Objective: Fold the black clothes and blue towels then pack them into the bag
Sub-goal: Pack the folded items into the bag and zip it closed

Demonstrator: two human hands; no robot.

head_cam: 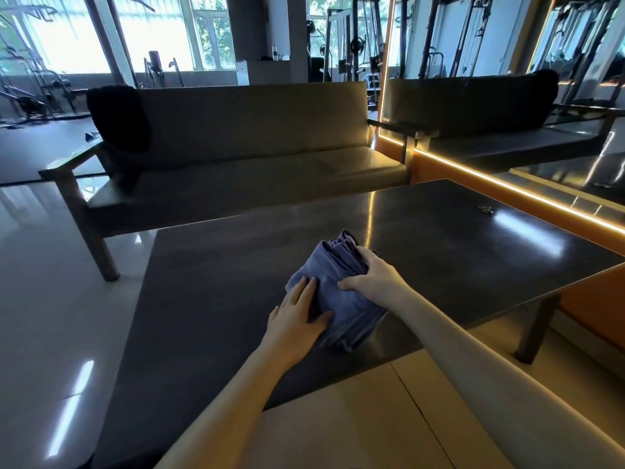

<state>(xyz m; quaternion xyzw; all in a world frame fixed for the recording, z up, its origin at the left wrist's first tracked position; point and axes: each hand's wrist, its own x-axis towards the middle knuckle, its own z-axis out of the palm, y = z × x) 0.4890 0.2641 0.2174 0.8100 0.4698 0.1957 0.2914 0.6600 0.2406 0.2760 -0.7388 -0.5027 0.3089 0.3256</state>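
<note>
A folded blue towel (341,299) lies as a thick bundle on the dark table (209,299), near its front edge. My left hand (297,314) lies flat on the towel's left side, fingers straight and pressing down. My right hand (373,277) grips the towel's right side, with the fingers curled over the stacked folds and the thumb on top. A black cloth (118,118) hangs over the left end of the sofa's backrest. No bag is in view.
A grey sofa (257,154) with wooden arms stands behind the table. A small metal object (485,208) lies at the table's far right. A mirrored wall with lit orange trim runs along the right. Gym machines stand by the far windows.
</note>
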